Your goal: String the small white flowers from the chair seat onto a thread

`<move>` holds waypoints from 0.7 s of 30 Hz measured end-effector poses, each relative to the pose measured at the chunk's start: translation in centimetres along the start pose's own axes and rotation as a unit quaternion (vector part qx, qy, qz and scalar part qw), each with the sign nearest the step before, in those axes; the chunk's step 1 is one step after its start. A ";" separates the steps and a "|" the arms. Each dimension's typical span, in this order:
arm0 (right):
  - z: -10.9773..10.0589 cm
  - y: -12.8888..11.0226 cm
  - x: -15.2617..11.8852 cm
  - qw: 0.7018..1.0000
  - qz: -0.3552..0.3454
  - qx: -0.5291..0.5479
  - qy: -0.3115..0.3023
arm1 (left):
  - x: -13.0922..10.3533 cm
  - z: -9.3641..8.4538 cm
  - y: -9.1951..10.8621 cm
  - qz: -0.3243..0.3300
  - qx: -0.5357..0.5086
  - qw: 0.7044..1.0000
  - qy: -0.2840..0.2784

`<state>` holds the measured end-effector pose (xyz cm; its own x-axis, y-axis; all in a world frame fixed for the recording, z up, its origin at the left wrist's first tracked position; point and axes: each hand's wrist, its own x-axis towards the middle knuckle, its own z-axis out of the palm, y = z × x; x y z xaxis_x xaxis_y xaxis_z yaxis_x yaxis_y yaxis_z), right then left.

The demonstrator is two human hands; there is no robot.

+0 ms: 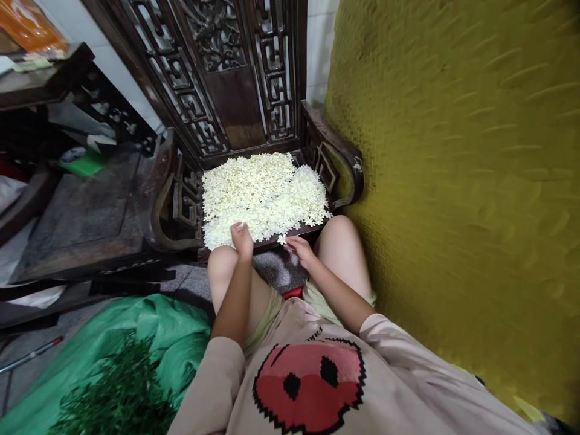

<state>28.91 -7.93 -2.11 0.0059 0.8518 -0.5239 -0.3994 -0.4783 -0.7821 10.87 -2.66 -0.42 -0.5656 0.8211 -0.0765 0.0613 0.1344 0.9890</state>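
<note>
A thick layer of small white flowers (254,187) covers the seat of a dark carved wooden chair (356,181) in front of me. At the front left edge of the flowers is my left hand (243,239), its fingers curled together; whatever they pinch is too small to make out. My right hand (301,249) is just off the front edge of the seat, above the gap between my knees. Its thumb and fingers are closed at a single white flower (281,239), which faces up at the fingertips.
A yellow textured panel (453,181) stands close on my right. To the left is a second wooden chair (90,211) with a green object (84,162) on it. Green leafy stems (118,386) lie on a green sheet (149,314) at lower left. A table corner (54,78) juts in at upper left.
</note>
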 end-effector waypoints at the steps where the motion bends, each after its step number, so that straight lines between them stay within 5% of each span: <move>1: 0.0 0.1 0.0 1.000 -0.011 -0.010 0.000 | -1.4 0.3 -0.2 0.018 0.016 0.999 -0.036; 3: 0.1 0.2 0.0 0.999 -0.041 -0.027 0.001 | -4.2 1.0 -0.7 0.041 0.040 0.985 -0.163; 5: 0.2 0.4 0.0 0.997 -0.074 -0.038 0.001 | -6.6 1.5 -1.1 0.046 0.060 0.973 -0.217; 13: 0.3 0.5 -0.2 0.993 -0.113 -0.039 0.013 | -7.8 1.4 -1.7 0.022 0.012 0.970 -0.243; 21: -0.2 0.2 0.0 1.000 -0.020 0.007 -0.009 | -7.8 0.9 -1.2 0.181 0.102 0.952 -0.223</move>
<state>29.00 -8.06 -2.37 0.0046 0.8737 -0.4864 -0.4128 -0.4414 -0.7967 15.99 -8.72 -1.13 -0.0739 0.9821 0.1735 0.3708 -0.1344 0.9189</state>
